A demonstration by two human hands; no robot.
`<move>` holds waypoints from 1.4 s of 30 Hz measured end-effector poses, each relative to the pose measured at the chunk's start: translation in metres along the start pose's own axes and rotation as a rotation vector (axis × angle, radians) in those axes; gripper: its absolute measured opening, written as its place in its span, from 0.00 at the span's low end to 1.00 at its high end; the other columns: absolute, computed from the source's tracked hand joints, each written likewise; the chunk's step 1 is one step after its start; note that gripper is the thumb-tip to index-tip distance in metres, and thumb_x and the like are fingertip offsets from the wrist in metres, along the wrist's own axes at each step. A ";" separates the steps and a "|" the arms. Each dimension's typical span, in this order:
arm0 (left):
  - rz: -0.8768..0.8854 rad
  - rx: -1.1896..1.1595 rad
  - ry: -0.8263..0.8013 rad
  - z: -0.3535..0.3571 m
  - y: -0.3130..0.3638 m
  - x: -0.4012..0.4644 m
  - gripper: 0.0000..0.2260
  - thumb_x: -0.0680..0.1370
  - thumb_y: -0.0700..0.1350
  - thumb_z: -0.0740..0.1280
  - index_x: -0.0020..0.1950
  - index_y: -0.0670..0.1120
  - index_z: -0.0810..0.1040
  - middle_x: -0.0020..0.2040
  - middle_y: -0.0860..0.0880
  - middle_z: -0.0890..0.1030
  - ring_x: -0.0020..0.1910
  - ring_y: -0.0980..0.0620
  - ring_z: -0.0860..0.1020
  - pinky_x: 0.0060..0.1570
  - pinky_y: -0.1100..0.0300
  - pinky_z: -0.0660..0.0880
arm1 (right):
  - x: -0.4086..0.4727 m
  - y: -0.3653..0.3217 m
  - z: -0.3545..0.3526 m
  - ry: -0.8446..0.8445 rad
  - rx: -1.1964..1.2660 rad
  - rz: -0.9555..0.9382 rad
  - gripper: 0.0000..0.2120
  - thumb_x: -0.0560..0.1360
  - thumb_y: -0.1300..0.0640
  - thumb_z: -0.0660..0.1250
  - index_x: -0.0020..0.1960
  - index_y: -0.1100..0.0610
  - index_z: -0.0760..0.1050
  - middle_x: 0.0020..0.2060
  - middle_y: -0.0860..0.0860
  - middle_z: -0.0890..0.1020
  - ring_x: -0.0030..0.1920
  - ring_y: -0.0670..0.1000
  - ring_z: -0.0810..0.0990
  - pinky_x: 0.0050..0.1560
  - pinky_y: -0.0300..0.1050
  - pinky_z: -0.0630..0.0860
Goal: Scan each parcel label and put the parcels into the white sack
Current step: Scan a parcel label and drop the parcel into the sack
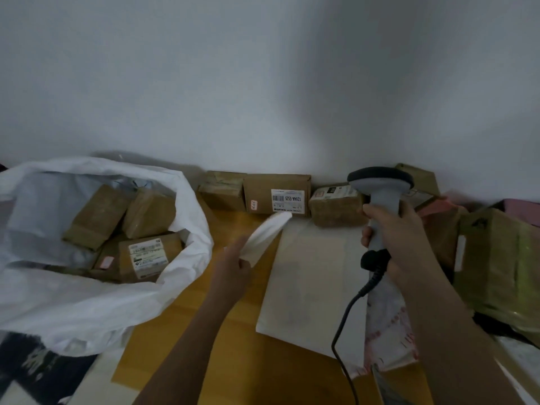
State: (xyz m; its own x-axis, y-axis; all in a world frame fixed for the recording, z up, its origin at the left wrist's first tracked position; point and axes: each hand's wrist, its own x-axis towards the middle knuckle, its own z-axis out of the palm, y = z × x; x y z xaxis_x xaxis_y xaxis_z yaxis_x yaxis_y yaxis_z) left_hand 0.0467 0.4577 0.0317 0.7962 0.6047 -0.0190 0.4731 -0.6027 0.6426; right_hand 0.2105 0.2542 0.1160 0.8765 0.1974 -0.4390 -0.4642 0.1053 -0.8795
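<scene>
Over the wooden desk [233, 346], a handheld scanner [380, 182] is held upright in the right hand [400, 238], whose fingers are wrapped around its grey handle, the cable trailing down toward the near edge. A corner of a flat white mailer [309, 276] is pinched and peeled upward by the left hand [233, 258], while the rest of the mailer lies flat on the desk between the two hands. No label can be made out on the face that shows, so the step in hand is judged to be the turning of this parcel to expose its label for scanning. At the left, the white sack [87, 302] stands open, and several brown boxes [146, 247] already lie inside it. Against the wall, more cardboard parcels [277, 194] wait in a row, and others are piled at the right. The next move would call for the mailer to be flipped over, the scanner head to be tipped down onto the label, and the parcel then to be carried leftward into the sack's mouth.
</scene>
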 end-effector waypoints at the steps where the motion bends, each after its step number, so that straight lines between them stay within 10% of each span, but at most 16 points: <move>1: 0.005 -0.008 0.062 -0.013 0.004 0.001 0.23 0.74 0.30 0.63 0.68 0.45 0.74 0.54 0.51 0.78 0.53 0.51 0.77 0.47 0.66 0.71 | -0.003 0.001 0.003 0.010 0.016 0.002 0.10 0.77 0.62 0.67 0.57 0.58 0.71 0.40 0.55 0.75 0.26 0.48 0.71 0.26 0.42 0.70; 7: -0.013 -0.220 0.292 -0.079 0.032 -0.014 0.22 0.73 0.28 0.62 0.61 0.49 0.78 0.51 0.57 0.79 0.47 0.65 0.76 0.41 0.72 0.71 | -0.021 0.009 0.014 0.034 0.033 -0.014 0.11 0.77 0.63 0.68 0.57 0.58 0.70 0.34 0.54 0.72 0.25 0.48 0.71 0.26 0.42 0.70; 20: -0.572 -1.253 0.228 -0.084 0.063 -0.029 0.24 0.74 0.26 0.60 0.64 0.47 0.75 0.58 0.43 0.81 0.56 0.40 0.80 0.46 0.44 0.81 | -0.044 0.018 0.002 0.099 0.109 -0.026 0.26 0.74 0.58 0.73 0.66 0.58 0.65 0.39 0.54 0.74 0.26 0.48 0.72 0.25 0.39 0.72; 26: -0.332 -0.774 0.295 -0.087 0.059 -0.032 0.21 0.73 0.29 0.65 0.61 0.48 0.78 0.52 0.45 0.82 0.50 0.45 0.82 0.47 0.47 0.81 | -0.045 0.009 -0.016 0.167 0.043 -0.256 0.27 0.72 0.60 0.75 0.62 0.52 0.62 0.40 0.57 0.76 0.31 0.49 0.75 0.31 0.41 0.75; 31: 0.056 -0.288 0.077 -0.098 0.080 -0.027 0.22 0.72 0.27 0.62 0.59 0.48 0.80 0.49 0.54 0.81 0.46 0.60 0.78 0.39 0.73 0.73 | -0.049 -0.001 -0.012 -0.116 -0.214 -0.388 0.30 0.66 0.59 0.79 0.62 0.56 0.66 0.45 0.52 0.80 0.37 0.48 0.78 0.37 0.43 0.77; 36: 0.274 -0.139 -0.007 -0.104 0.095 -0.024 0.23 0.71 0.27 0.61 0.57 0.48 0.83 0.49 0.50 0.84 0.46 0.52 0.80 0.44 0.53 0.80 | -0.062 0.006 0.004 -0.276 -0.374 -0.373 0.34 0.63 0.62 0.81 0.63 0.55 0.66 0.50 0.49 0.78 0.44 0.46 0.80 0.37 0.37 0.77; 42: 0.144 -0.206 0.573 -0.110 0.083 -0.025 0.21 0.74 0.45 0.73 0.66 0.51 0.73 0.60 0.54 0.72 0.60 0.54 0.71 0.59 0.57 0.70 | -0.052 0.016 0.005 -0.099 -0.145 -0.263 0.21 0.69 0.66 0.76 0.57 0.61 0.70 0.31 0.55 0.76 0.24 0.47 0.73 0.26 0.40 0.74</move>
State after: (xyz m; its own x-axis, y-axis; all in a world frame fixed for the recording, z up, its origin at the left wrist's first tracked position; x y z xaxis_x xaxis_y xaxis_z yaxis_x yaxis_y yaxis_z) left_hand 0.0243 0.4502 0.1699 0.4913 0.7422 0.4558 0.2479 -0.6209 0.7437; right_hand 0.1563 0.2506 0.1257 0.9440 0.2770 -0.1794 -0.1942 0.0269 -0.9806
